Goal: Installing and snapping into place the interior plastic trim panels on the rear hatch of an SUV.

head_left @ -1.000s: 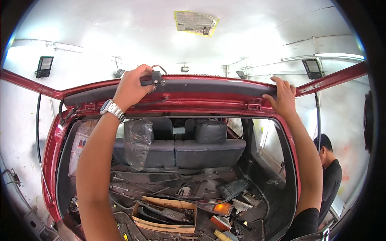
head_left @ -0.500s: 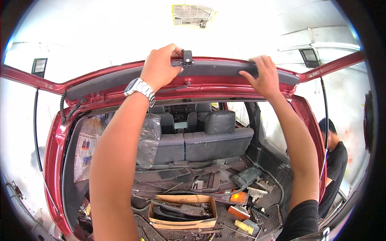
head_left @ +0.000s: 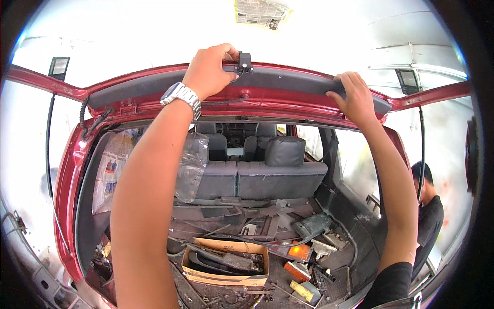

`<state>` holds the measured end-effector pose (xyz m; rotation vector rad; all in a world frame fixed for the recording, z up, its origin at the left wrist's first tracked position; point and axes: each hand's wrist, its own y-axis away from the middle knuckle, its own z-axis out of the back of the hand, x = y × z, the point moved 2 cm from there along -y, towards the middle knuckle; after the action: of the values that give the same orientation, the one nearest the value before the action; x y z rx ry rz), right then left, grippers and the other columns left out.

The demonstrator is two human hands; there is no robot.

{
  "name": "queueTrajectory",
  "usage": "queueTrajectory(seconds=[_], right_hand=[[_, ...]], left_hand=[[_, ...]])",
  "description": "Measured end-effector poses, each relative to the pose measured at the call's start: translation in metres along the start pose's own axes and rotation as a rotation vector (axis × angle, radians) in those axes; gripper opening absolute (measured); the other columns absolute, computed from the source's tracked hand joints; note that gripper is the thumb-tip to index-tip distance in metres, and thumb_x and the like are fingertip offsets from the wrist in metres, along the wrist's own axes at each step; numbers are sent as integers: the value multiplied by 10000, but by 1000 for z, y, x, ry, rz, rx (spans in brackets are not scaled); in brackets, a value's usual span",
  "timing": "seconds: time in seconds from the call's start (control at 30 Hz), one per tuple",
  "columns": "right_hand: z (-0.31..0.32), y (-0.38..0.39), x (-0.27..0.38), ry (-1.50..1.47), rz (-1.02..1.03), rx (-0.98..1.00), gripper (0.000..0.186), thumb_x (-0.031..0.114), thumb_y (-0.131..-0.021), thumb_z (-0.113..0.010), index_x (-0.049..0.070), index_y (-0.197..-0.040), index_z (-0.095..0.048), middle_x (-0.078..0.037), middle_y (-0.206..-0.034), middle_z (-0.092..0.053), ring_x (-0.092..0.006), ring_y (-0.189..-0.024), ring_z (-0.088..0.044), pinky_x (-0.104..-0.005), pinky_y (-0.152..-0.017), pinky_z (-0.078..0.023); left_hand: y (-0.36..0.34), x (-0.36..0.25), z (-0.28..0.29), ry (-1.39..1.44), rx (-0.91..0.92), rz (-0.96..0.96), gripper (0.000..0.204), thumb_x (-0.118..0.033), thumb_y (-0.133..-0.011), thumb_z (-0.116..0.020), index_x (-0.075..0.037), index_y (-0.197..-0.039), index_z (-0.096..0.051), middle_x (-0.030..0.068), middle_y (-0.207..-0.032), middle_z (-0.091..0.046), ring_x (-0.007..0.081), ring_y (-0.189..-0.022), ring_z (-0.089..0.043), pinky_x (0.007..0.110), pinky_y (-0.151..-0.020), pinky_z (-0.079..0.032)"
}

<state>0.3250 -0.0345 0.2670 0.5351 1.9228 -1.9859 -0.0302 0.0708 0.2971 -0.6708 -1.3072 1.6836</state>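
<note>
A long dark grey trim panel (head_left: 288,80) runs along the raised red tailgate (head_left: 278,101) of a vehicle. Near its middle, my left hand (head_left: 213,72) grips the panel edge, fingers over the top and thumb below. A small black box-shaped part (head_left: 245,62) with a thin cable is right beside those fingertips. Closer to the panel's right end, my right hand (head_left: 356,95) curls its fingers over the upper edge, with the thumb against the panel face. A silver metal watch (head_left: 181,97) circles my left wrist.
Below lies the cargo floor, with an open cardboard box (head_left: 226,280) of black parts, orange lamps (head_left: 298,251) and loose pieces. Grey rear seats (head_left: 280,180) stand behind. Gas struts (head_left: 423,139) hang at both sides. A person in black (head_left: 431,221) stands outside at right.
My right hand has slid a little to the right along the panel, its fingers settling over the edge. My left hand keeps its place beside the black part. The whole view has shifted slightly.
</note>
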Motion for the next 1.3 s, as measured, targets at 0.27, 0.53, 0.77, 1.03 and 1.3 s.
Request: queueTrajectory(seconds=[0.27, 0.53, 0.77, 1.03, 1.3], right_hand=[[-4, 6, -8, 34, -1, -37, 342, 245, -807, -829, 93, -1026, -615, -84, -1019, -620, -292, -979, -632, -435, -830, -493], [-19, 14, -12, -42, -36, -142, 421, 200, -808, -830, 80, -1164, -640, -121, -1133, -611, -334, -1055, -615, -461, -885, -508], [-17, -7, 3, 16, -78, 10, 509, 266, -801, -847, 82, -1214, -613, -102, -1153, -625, -317, -1111, -584, -455, -940, -483], [-46, -73, 95, -130, -36, 113, 512, 450, -859, -788, 72, -1147, -596, -127, -1016, -670, -348, -1003, -635, -478, -870, -475], [-45, -75, 98, -69, -94, 181, 571, 465, -842, -796, 65, -1203, -608, -177, -1042, -670, -415, -1008, -628, -489, -872, -498]], left_hand=[[-2, -10, 0, -3, 80, 88, 341, -1, -793, -819, -49, -1095, -667, 153, -1149, -782, 267, -1168, -722, 403, -1045, -503], [0, -9, 0, -23, 35, 24, 360, -31, -761, -846, -49, -1085, -691, 155, -1123, -781, 298, -1062, -756, 368, -937, -559], [-1, -8, -3, -30, -24, 21, 368, -53, -724, -861, -50, -1066, -724, 162, -1068, -784, 317, -1048, -754, 392, -940, -577], [-4, -3, -17, -1, -93, -49, 358, -104, -687, -899, -94, -1012, -749, 132, -1012, -789, 336, -986, -755, 419, -913, -585], [-2, 1, -5, -53, 17, -130, 186, -275, -826, -829, -169, -966, -765, 96, -946, -770, 318, -982, -710, 470, -854, -556]])
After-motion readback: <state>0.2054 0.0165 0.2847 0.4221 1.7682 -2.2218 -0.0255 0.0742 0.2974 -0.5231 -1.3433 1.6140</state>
